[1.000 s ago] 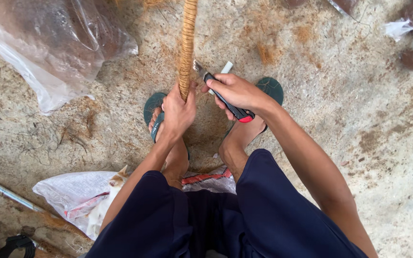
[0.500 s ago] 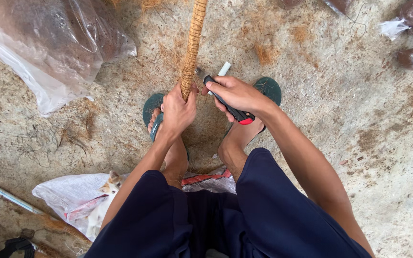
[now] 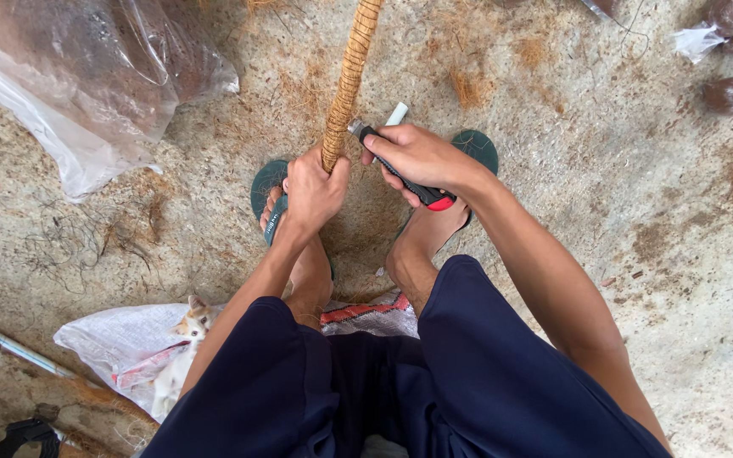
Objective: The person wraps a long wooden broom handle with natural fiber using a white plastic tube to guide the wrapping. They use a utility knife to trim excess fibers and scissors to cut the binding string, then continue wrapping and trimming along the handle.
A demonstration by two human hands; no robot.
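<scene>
navy shorts, green flip-flops, bare arms

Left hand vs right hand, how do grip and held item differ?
The left hand is fisted around the fibre-wrapped pole; the right hand holds a black tool with a red end. The left grips from below, the right points the tool's tip at the pole. Both are closed, bare and side by side.

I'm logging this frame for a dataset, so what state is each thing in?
Pole: wrapped in coir rope, upright, gripped low.
Left hand: closed around the pole.
Right hand: closed on the tool.
Tool: black-handled, tip at the pole.
Plastic bag: lying crumpled on the ground.
Kitten: on the white sack.
</scene>
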